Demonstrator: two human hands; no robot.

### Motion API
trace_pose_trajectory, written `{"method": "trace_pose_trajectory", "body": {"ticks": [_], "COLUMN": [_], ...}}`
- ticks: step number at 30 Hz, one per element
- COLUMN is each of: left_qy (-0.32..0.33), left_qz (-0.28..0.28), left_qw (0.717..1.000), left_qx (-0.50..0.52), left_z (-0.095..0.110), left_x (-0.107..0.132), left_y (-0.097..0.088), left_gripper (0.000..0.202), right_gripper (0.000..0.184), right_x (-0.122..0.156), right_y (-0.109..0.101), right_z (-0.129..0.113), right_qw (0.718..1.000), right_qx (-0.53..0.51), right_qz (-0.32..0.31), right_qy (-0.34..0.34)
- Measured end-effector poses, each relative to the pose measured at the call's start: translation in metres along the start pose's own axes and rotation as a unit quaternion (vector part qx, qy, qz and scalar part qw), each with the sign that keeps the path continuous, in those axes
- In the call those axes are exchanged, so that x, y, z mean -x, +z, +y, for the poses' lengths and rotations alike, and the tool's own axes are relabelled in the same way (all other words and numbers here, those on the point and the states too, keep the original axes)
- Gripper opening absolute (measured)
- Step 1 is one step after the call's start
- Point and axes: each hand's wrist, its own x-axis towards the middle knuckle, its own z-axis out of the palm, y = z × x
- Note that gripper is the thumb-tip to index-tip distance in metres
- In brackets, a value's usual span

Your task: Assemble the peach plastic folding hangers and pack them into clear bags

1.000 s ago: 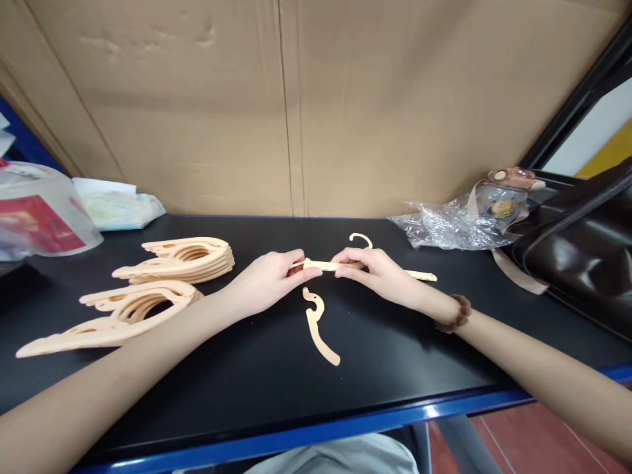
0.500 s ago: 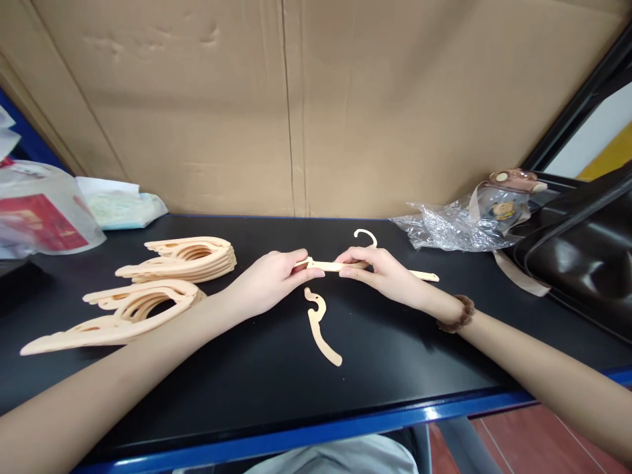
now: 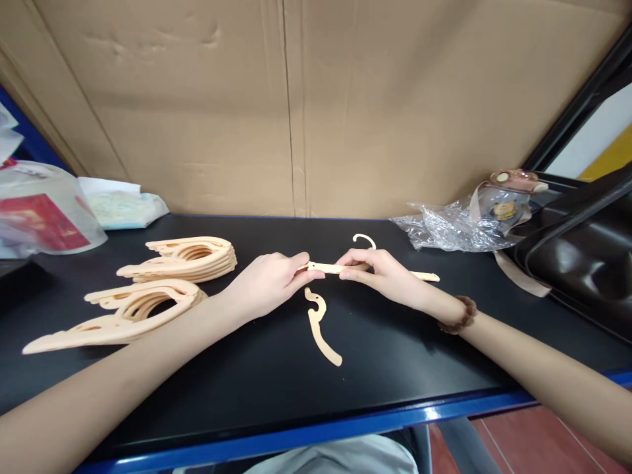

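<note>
Between my two hands a cream plastic hanger point(image 3: 326, 268) is held just above the black table. My left hand point(image 3: 274, 280) pinches its left end, where a small piece joins the bar; the fingers hide most of that joint. My right hand point(image 3: 378, 273) grips the bar further right between thumb and fingers. Past the right hand show a curved hook point(image 3: 364, 238) and the end of a straight arm point(image 3: 425, 276). Nearer to me, a loose curved hanger arm point(image 3: 323, 329) lies flat on the table, touched by neither hand.
Two stacks of cream folded hangers, a far one point(image 3: 197, 260) and a near one point(image 3: 148, 313), lie on the left. Behind them are a plastic bag point(image 3: 49, 210) and a soft packet point(image 3: 123, 207). Crumpled clear wrap point(image 3: 444, 227), a clear bottle point(image 3: 503, 207) and a dark bag point(image 3: 587, 243) stand right.
Both hands stay almost where they were, still gripping the hanger. The hook beyond my right hand has dipped slightly, and the held bar's left end has turned a little.
</note>
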Motion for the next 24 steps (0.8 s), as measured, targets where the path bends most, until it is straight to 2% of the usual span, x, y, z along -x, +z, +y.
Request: {"method": "trace_pose_trajectory", "body": {"ticks": [9,16,24], "left_qy": [0.023,0.048,0.101], "left_qz": [-0.016,-0.008,0.048], "left_qw": [0.994,0.985,0.98], "left_qx": [-0.11,-0.164,-0.162], "left_z": [0.0066,0.0072,0.0059], "left_x": [0.0008,0.005,0.0069], "left_y": [-0.003,-0.0036,-0.0078], "left_gripper": [0.041,0.044,0.041], "right_gripper": [0.023,0.024,0.023], "right_x": [0.001,0.0008,0.0021], "right_y": [-0.0012,-0.0036,-0.0018], "right_z": [-0.0006,-0.004,-0.0033], "right_qw": [1.0,0.998,0.999], "right_qx": [0.01,0.057,0.026], "right_qz": [-0.014,-0.035,-0.038], "right_qy": [0.013,-0.02,0.001]}}
